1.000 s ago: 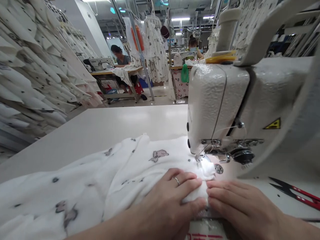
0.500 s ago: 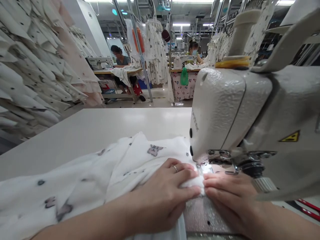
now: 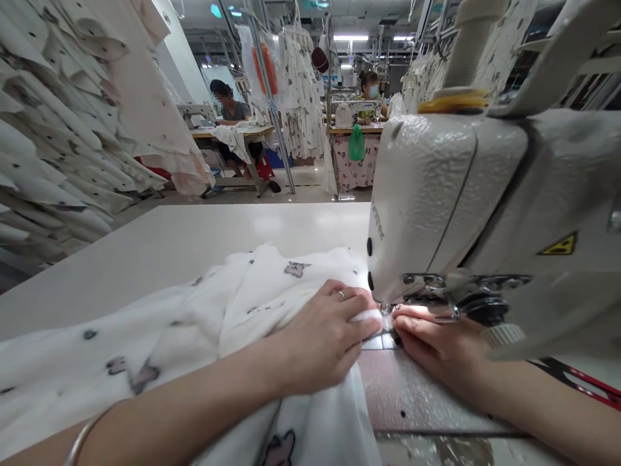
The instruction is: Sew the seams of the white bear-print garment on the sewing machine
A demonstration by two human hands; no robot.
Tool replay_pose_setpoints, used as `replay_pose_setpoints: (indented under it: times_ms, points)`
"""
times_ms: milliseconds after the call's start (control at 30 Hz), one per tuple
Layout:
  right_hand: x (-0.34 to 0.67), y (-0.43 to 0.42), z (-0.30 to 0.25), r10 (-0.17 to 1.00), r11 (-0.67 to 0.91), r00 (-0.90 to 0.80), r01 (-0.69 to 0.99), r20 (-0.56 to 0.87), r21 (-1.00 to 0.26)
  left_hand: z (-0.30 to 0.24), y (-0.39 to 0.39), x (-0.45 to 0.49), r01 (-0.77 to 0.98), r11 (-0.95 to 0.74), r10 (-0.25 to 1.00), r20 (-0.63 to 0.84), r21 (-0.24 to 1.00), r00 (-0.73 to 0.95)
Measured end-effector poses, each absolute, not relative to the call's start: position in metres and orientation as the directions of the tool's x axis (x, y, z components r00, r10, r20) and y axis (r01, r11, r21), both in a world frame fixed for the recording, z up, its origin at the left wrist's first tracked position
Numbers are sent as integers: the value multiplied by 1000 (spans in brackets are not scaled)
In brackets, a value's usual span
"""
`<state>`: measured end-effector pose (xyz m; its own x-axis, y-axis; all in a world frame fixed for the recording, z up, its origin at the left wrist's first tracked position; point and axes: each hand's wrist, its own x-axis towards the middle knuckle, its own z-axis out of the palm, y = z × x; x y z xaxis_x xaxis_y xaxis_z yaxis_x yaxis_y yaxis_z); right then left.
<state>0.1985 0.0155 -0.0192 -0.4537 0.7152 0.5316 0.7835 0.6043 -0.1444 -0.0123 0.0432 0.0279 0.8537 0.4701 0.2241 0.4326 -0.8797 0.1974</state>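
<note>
White fabric point(image 3: 204, 317) printed with small animal figures lies bunched across the left and middle of the table, one edge running in beneath the sewing machine point(image 3: 427, 194). My left hand point(image 3: 325, 340), a ring on one finger, is closed on this fabric just left of the presser foot point(image 3: 387, 312). Close by on the foot's right side is my right hand point(image 3: 449, 353), fingers and thumb pressed together on the fabric's edge. Part of that hand is behind the machine's metal fittings. Light from the machine falls on the stitching spot.
Red-and-black handled scissors point(image 3: 577, 382) lie at the right, below the machine arm. Hanging garments point(image 3: 53, 123) crowd the left side. Beyond the white tabletop point(image 3: 194, 233), two people sit at other sewing machines, with more garments point(image 3: 301, 97) on racks.
Both hands have moved slightly away from me, toward the presser foot, with the fabric. Less fabric shows between them, and more of the machine bed is bare. The camera view has shifted slightly.
</note>
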Motion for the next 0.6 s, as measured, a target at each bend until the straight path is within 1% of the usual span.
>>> replay_pose_setpoints:
  times_ms: [100, 200, 300, 367, 500, 600]
  points:
    - [197, 19, -18, 755, 579, -442, 796, 483, -177, 25, 49, -11, 440, -880, 472, 238, 177, 849]
    - [198, 22, -14, 776, 583, -467, 788, 424, -198, 22, 54, -12, 429, -891, 453, 256, 146, 854]
    - [203, 22, -4, 775, 605, -504, 767, 382, -214, 21, 56, -12, 418, -897, 441, 275, 142, 854]
    - [207, 22, 6, 758, 643, -557, 728, 340, -239, 22, 56, -12, 418, -897, 442, 272, 142, 855]
    - [212, 20, 31, 726, 686, -646, 652, 238, -322, 26, 55, -12, 437, -881, 471, 247, 182, 847]
    - [211, 21, 41, 742, 668, -628, 661, 235, -341, 28, 55, -11, 439, -873, 483, 246, 212, 841]
